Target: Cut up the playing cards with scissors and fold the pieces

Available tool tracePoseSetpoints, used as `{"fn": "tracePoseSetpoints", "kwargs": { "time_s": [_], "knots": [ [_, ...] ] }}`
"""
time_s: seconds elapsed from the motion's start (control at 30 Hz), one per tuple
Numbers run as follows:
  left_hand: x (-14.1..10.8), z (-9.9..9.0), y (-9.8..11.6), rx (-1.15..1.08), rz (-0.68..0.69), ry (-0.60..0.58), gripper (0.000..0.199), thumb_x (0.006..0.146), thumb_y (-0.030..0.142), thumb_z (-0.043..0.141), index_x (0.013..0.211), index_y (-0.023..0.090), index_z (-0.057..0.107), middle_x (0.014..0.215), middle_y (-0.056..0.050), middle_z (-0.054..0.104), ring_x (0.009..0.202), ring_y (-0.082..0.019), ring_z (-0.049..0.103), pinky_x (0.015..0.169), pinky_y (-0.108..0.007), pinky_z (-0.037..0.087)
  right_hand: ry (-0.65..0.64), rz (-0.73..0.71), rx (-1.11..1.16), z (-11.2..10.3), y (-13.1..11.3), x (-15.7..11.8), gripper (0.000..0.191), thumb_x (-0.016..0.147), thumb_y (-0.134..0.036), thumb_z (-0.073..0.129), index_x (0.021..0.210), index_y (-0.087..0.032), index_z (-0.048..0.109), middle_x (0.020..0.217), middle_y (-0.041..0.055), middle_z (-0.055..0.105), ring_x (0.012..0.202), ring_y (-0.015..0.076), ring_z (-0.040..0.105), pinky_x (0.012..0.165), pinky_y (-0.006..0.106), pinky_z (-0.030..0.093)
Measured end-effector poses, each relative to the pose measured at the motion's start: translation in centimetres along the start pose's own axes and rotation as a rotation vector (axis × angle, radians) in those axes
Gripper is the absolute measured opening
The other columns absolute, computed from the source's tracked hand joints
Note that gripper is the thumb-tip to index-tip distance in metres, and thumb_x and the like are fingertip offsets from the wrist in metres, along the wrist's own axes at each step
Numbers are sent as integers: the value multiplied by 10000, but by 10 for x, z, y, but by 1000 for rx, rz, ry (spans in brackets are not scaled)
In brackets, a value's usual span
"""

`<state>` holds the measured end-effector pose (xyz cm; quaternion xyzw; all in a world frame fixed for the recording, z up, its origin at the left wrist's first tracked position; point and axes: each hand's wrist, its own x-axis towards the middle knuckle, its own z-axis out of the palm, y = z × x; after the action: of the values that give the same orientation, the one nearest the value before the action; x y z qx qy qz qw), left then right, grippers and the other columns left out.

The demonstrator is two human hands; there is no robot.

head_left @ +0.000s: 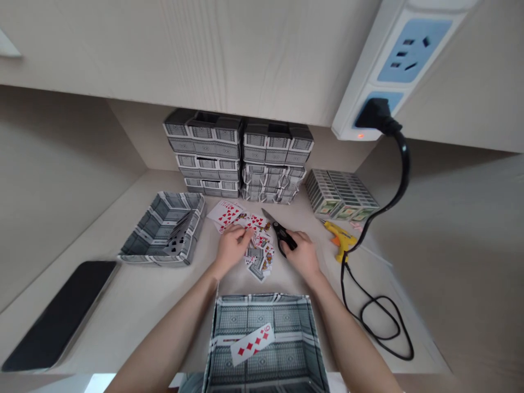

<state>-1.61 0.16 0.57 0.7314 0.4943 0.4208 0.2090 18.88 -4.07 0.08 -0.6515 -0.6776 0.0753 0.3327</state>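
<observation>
Black-handled scissors lie on the tabletop with the blades pointing up and left; the closed fingers of my right hand are at their handles. My left hand is closed at the left side of a loose pile of playing cards and card pieces; whatever it pinches is too small to name. Below both hands, at the table's front edge, is an open box made of grey patterned cards. A cut six or nine of diamonds card lies inside it.
A second card box with cards in it and a dark phone-like slab are at left. Stacked card boxes stand behind. At right are card packs, a yellow glue gun, its looping black cable and a power strip.
</observation>
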Motion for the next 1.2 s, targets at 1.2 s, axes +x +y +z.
{"fn": "tracePoseSetpoints", "kwargs": {
  "time_s": [1.2],
  "knots": [
    [-7, 12, 10, 428, 327, -273, 398, 865, 328, 375, 1176, 120, 510, 1212, -123, 543, 1151, -208, 470, 1061, -416, 229, -1, -95, -222, 5, -7, -4, 332, 807, -233, 439, 1078, -103, 578, 950, 142, 607, 904, 242, 523, 784, 343, 447]
  ]
}}
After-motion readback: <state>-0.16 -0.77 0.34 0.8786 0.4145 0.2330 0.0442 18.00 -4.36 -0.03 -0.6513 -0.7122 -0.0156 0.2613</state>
